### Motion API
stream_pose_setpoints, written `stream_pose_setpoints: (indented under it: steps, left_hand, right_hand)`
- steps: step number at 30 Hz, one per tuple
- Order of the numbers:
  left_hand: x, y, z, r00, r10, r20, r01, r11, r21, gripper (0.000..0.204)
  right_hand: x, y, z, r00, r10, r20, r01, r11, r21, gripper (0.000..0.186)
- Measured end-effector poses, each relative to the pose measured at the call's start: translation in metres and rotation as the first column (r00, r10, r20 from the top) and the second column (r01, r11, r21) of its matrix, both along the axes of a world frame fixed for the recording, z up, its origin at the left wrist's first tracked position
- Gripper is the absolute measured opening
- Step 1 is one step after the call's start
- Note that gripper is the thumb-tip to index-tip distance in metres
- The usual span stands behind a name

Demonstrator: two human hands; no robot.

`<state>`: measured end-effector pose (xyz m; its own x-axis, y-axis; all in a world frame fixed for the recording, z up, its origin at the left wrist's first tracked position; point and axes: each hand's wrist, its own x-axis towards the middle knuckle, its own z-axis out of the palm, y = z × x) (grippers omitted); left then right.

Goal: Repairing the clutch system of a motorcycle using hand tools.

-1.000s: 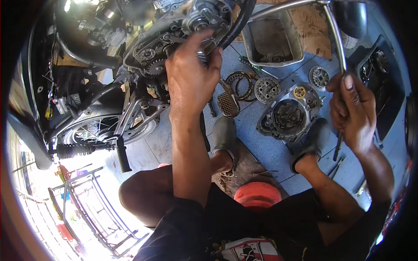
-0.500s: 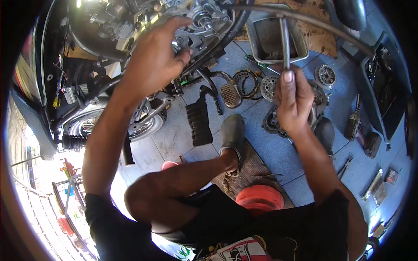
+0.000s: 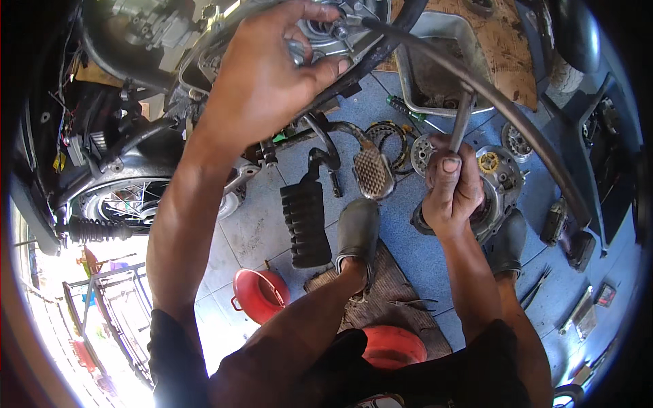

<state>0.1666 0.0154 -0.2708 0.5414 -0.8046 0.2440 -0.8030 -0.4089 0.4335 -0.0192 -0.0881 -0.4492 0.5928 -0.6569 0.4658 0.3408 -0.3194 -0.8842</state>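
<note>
Left hand (image 3: 262,81) grips engine cover (image 3: 333,30); right hand (image 3: 452,187) apparently holds wrench (image 3: 461,122).

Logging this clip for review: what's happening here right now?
A person crouches beside a stripped motorcycle. The left hand grips the silver metal engine casing near the top. The right hand is closed around a grey metal tool handle, held upright. On the blue floor lie a round clutch assembly, toothed plates, a black ribbed footrest and a grey metal tray.
</note>
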Motion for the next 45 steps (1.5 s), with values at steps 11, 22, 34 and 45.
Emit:
stream_pose_setpoints:
  steps: [11,22,34,45]
  left_hand:
    - [-0.001,0.01,-0.012,0.995,0.078,0.062,-0.07,0.99,-0.125,0.045]
    - [0.003,0.004,-0.013,0.995,0.08,0.052,-0.073,0.99,-0.119,0.044]
    - [0.001,0.004,-0.013,0.995,0.085,0.044,-0.077,0.983,-0.167,0.048]
    - [0.003,0.005,-0.013,0.997,0.055,0.048,-0.045,0.981,-0.189,0.049]
  right_hand:
    - [0.015,0.028,0.005,0.992,-0.126,-0.008,0.125,0.988,-0.087,0.035]
    - [0.03,0.028,-0.009,0.97,-0.241,0.026,0.242,0.957,-0.159,0.041]
    - [0.035,0.029,-0.008,0.95,-0.303,0.073,0.311,0.906,-0.286,0.036]
    - [0.035,0.024,-0.003,0.957,-0.289,0.025,0.28,0.897,-0.341,0.036]
